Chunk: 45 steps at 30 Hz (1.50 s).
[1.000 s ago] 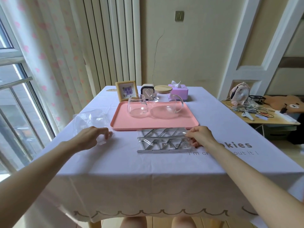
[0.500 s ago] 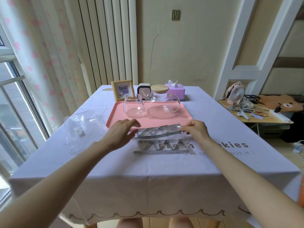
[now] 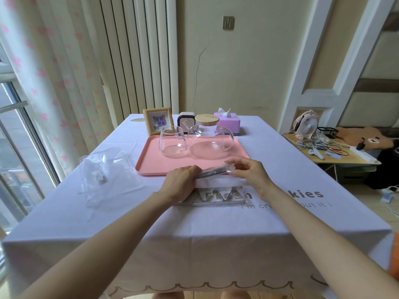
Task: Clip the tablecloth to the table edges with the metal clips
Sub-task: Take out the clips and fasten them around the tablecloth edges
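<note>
Head view showed both hands meeting over the middle of the counter [image 3: 64,212], just nearer than the pink tray [image 3: 149,165]. The left hand [image 3: 181,182] had its grip closed on one end of a clear sleeve of metal clips [image 3: 213,172]; the right hand [image 3: 248,171] pinched the other end between thumb and fingertips [image 3: 232,162], so the sleeve was raised off the cloth between the two grips. Below and nearer than the grips, a second row of clips [image 3: 218,196] lay flat on the tablecloth [image 3: 216,234], partly covered by the left wrist. An empty plastic bag [image 3: 103,173] lay well to the left of the left grip. No clip was on any counter edge, so the task looked barely begun.

The step in hand appeared to be freeing one clip from its wrapping. To do it well, one grip should steady the sleeve while the other opens an end and draws a single clip out, low over the cloth so none drop. The glass cup [image 3: 171,141] and glass teapot [image 3: 210,139] stood just beyond the grips on the tray; elbows and sleeve ends should be kept clear of them. The cloth should be smoothed flat at the edge before each clip is pushed on.
</note>
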Each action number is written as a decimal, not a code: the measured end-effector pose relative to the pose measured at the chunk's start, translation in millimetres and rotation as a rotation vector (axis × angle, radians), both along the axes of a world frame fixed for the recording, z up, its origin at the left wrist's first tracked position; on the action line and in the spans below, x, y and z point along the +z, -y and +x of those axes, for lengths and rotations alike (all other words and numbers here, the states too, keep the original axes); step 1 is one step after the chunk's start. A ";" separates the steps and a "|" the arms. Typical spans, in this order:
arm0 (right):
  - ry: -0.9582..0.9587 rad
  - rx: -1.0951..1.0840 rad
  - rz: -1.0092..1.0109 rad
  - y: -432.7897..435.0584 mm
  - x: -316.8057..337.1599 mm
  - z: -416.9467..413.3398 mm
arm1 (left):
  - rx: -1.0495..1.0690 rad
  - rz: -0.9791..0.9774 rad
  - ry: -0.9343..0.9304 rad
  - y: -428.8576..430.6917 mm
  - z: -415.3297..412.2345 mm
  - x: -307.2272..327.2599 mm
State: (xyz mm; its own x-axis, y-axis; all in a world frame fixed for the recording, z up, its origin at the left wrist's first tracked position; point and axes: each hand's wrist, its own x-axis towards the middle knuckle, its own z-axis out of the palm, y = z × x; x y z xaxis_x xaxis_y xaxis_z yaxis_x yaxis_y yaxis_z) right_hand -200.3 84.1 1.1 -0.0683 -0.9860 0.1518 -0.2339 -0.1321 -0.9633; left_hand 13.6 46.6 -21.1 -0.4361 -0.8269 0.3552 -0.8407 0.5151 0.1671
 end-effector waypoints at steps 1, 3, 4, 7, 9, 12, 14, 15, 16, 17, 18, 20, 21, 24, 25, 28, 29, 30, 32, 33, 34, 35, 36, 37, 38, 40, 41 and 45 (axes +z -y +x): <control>0.005 -0.022 -0.018 1.6 -0.2 1.2 | 0.016 -0.019 0.001 0.4 -0.6 2.5; -0.002 -0.094 -0.057 6.5 1.0 2.6 | 0.024 -0.062 -0.020 1.8 -0.8 7.9; -0.012 -0.109 -0.081 8.0 2.4 2.9 | 0.023 -0.071 -0.053 2.1 -0.8 10.8; -0.040 -0.098 -0.135 11.8 6.6 4.8 | -0.001 -0.020 -0.254 3.5 -0.3 18.8; -0.086 -0.098 -0.144 14.0 8.0 6.8 | -0.033 0.099 -0.447 5.1 0.7 23.0; -0.055 -0.088 -0.100 16.9 7.5 10.9 | -0.105 0.261 -0.622 7.1 2.2 28.0; 0.059 -0.050 -0.076 15.4 9.9 13.3 | -0.124 0.294 -0.647 8.1 3.2 29.6; 0.110 -0.037 -0.073 14.1 11.3 14.1 | -0.126 0.299 -0.652 8.6 4.1 30.1; 0.155 -0.028 -0.071 13.1 12.8 14.6 | -0.128 0.313 -0.666 9.1 5.0 30.3; 0.193 -0.020 -0.067 12.4 14.4 14.8 | -0.133 0.342 -0.694 9.0 6.0 31.0; 0.221 -0.011 -0.059 11.9 15.9 15.0 | -0.138 0.382 -0.732 8.5 6.9 32.2; 0.246 0.014 -0.049 10.9 18.4 16.3 | -0.145 0.464 -0.818 7.8 8.6 35.4; 0.239 0.026 -0.049 10.2 19.3 17.2 | -0.143 0.493 -0.858 7.7 9.1 36.8; 0.180 0.060 -0.023 9.4 20.2 19.5 | -0.153 0.576 -1.023 6.1 8.7 40.2; 0.152 0.083 0.003 9.7 19.3 20.0 | -0.172 0.611 -1.104 5.5 7.5 41.7; 0.043 0.198 0.092 9.6 13.2 23.9 | -0.216 0.699 -1.336 2.3 1.4 47.6; 0.013 0.233 0.112 8.7 10.5 25.9 | -0.237 0.730 -1.403 1.3 -0.6 49.2; -0.004 0.256 0.121 7.4 8.6 28.0 | -0.251 0.753 -1.452 -0.1 -2.1 50.9; 0.016 0.262 0.121 5.6 6.5 30.7 | -0.251 0.764 -1.481 -1.9 -4.1 53.1; 0.038 0.249 0.116 5.1 6.4 31.1 | -0.239 0.756 -1.481 -2.2 -4.7 54.0; 0.055 0.227 0.113 4.8 6.6 31.0 | -0.225 0.748 -1.479 -2.1 -4.7 54.2; 0.068 0.202 0.107 4.7 6.9 30.5 | -0.205 0.743 -1.481 -1.1 -4.3 54.0; 0.084 0.180 0.098 4.9 7.4 29.7 | -0.183 0.738 -1.483 0.0 -3.5 53.6; 0.103 0.162 0.086 4.8 8.1 28.6 | -0.162 0.730 -1.484 0.6 -2.3 53.3; 0.121 0.148 0.074 4.8 9.0 27.2 | -0.139 0.717 -1.489 1.7 -0.8 52.4; 0.147 0.118 0.056 4.0 11.5 23.9 | -0.087 0.678 -1.528 4.0 3.6 50.9; 0.159 0.096 0.049 4.1 12.3 22.1 | -0.062 0.654 -1.556 4.8 6.2 50.3; 0.227 -0.007 0.004 8.2 11.3 14.5 | 0.021 0.570 -1.616 7.1 14.9 45.4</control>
State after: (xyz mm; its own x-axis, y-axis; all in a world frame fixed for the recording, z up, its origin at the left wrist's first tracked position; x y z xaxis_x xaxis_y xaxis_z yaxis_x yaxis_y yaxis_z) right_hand -185.9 75.9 12.3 -0.1072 -0.9860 0.1277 -0.0124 -0.1271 -0.9918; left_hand 28.5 39.5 24.3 0.0544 -0.9960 0.0711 0.3488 0.0857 0.9333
